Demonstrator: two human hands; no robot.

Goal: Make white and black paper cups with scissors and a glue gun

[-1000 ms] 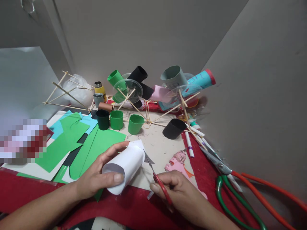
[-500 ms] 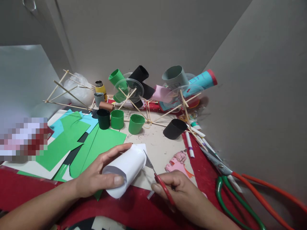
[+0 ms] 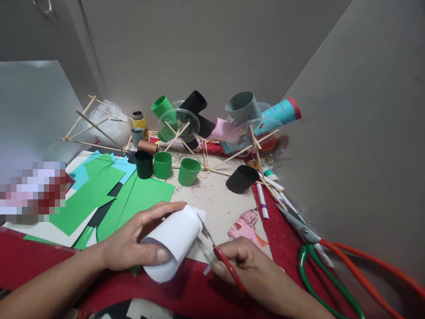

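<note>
My left hand (image 3: 142,239) is closed around a white paper tube (image 3: 175,239), its thumb at the near opening and its fingers along the far side. The tube tilts, its far end pointing up and right, where a flap of white paper sticks out. In my right hand (image 3: 245,266) are small red-handled scissors (image 3: 226,263). Their slightly parted blades reach the far rim of the tube. A pink glue gun (image 3: 245,226) lies just beyond my right hand, and a clear glue stick (image 3: 206,269) pokes out between the hands.
Green paper sheets (image 3: 133,208) lie left. Several short paper cups, such as a green cup (image 3: 189,172) and a black cup (image 3: 242,179), stand behind. Stick frames (image 3: 204,166) with plastic discs rise further back. Large garden shears (image 3: 308,235) lie right, beside a marker (image 3: 262,201).
The far end of the paper tube now shows more of its flap at the right. The scissors' blades have parted a little more at the rim; both hands have barely moved.
</note>
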